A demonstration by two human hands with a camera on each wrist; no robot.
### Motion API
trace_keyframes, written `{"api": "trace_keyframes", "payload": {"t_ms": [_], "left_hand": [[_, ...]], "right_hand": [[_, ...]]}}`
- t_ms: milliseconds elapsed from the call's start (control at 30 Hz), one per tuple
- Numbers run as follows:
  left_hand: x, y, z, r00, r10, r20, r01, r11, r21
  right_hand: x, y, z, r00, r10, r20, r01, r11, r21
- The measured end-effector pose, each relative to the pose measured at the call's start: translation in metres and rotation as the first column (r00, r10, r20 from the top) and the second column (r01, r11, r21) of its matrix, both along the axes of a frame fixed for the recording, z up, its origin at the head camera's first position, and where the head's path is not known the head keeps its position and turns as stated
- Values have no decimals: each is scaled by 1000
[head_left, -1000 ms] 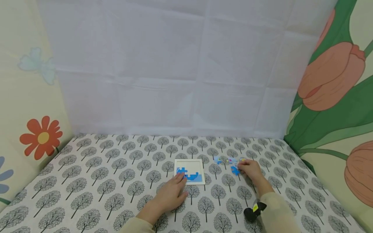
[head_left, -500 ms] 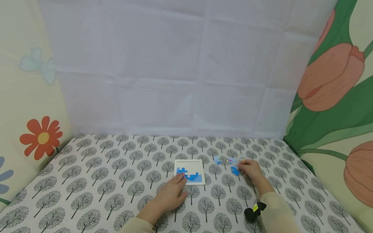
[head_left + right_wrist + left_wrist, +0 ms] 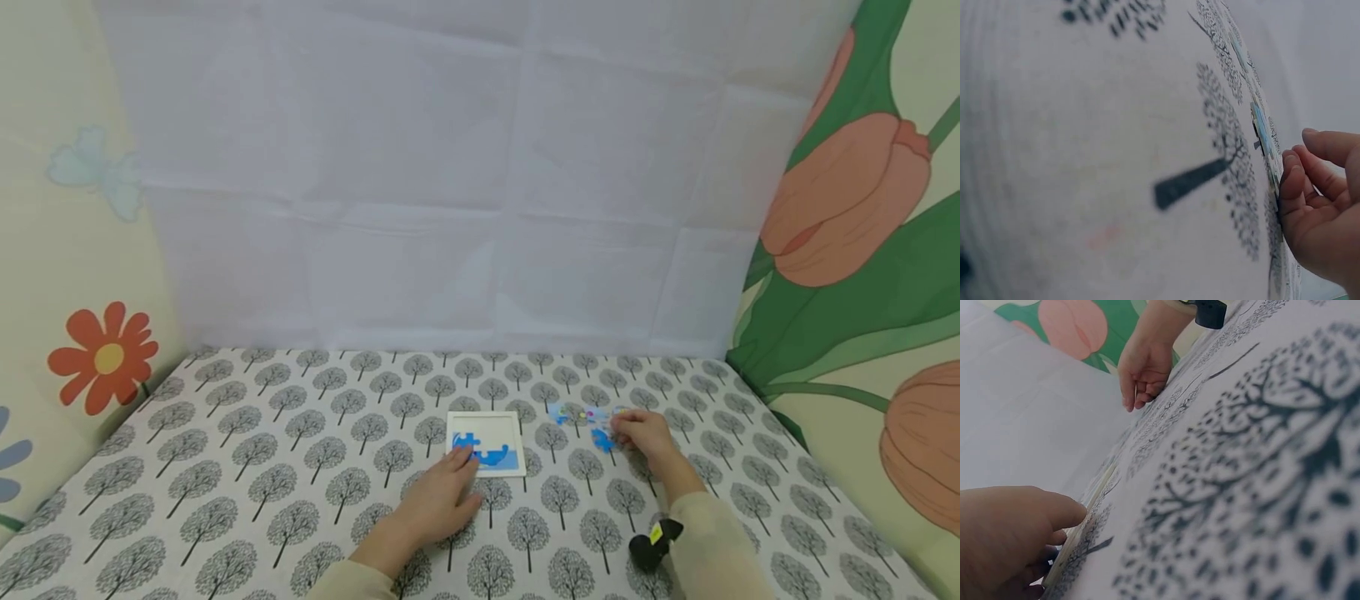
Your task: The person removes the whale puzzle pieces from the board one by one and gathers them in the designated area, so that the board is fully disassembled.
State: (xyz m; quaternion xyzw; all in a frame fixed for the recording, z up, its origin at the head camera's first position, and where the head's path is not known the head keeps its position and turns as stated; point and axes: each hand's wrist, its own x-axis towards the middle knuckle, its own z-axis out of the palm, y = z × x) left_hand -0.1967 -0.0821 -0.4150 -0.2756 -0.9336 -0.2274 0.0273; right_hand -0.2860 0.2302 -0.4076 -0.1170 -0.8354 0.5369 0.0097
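Cloth (image 3: 555, 533) between | left hand (image 3: 441, 496) at frame (image 3: 519, 442) edge | right hand (image 3: 648, 435) beside piece (image 3: 602, 441)

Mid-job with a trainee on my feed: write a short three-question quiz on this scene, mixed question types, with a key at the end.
1. Multiple choice: what colour is the border of the puzzle frame that the left hand rests on?
A) red
B) white
C) green
2. True or false: the puzzle frame is completely filled.
3. Short answer: from the person's viewpoint, on which side of the puzzle frame does the loose blue piece near the right hand lie?

Key: 1. B. 2. False, its upper part is bare. 3. The right.
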Motion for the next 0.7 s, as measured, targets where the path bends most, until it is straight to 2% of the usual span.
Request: {"api": "trace_keyframes", "payload": {"t_ms": [267, 533, 700], "left_hand": [[1, 0, 2, 1000, -3, 3, 3, 1000, 18], [-1, 1, 1, 1000, 17, -18, -17, 1000, 18], [0, 2, 2, 999, 23, -26, -23, 1000, 19]], "right_hand": [[-2, 2, -1, 1000, 9, 10, -9, 1000, -14], [-1, 3, 4, 997, 73, -33, -74, 997, -7], [-2, -4, 9, 994, 107, -31, -106, 994, 34]]}}
